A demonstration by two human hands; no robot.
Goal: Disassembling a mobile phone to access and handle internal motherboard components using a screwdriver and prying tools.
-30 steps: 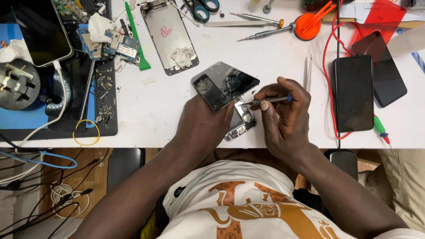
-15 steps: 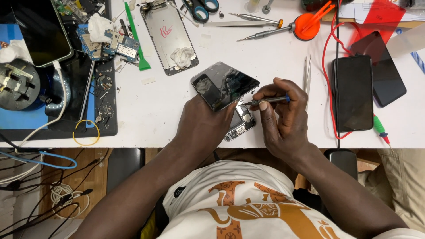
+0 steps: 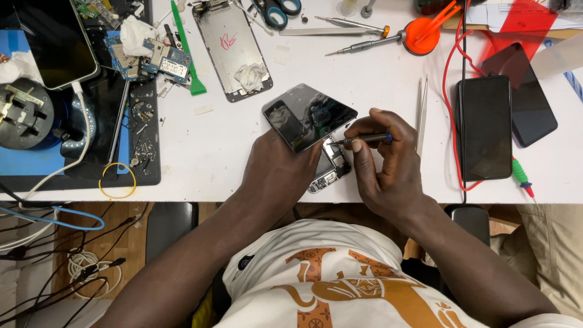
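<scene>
Head view shows your left hand (image 3: 276, 173) grasping the opened phone (image 3: 328, 164) at the near edge of the white table (image 3: 376, 79), with its dark screen panel (image 3: 308, 115) lifted and tilted up. Your right hand (image 3: 382, 164) pinches a small screwdriver (image 3: 364, 139), its tip touching the inside of the phone. Metal tweezers (image 3: 421, 112) lie just beside the right hand, and a black phone (image 3: 484, 127) lies further right.

A dark, glossy phone screen (image 3: 310, 115) tilts up under the left hand (image 3: 276, 173). Right of it, past the tweezers, lie two black phones (image 3: 484, 127), screens dark. Far left of it, another dark-screened phone (image 3: 54, 39), possibly charging, sits.
</scene>
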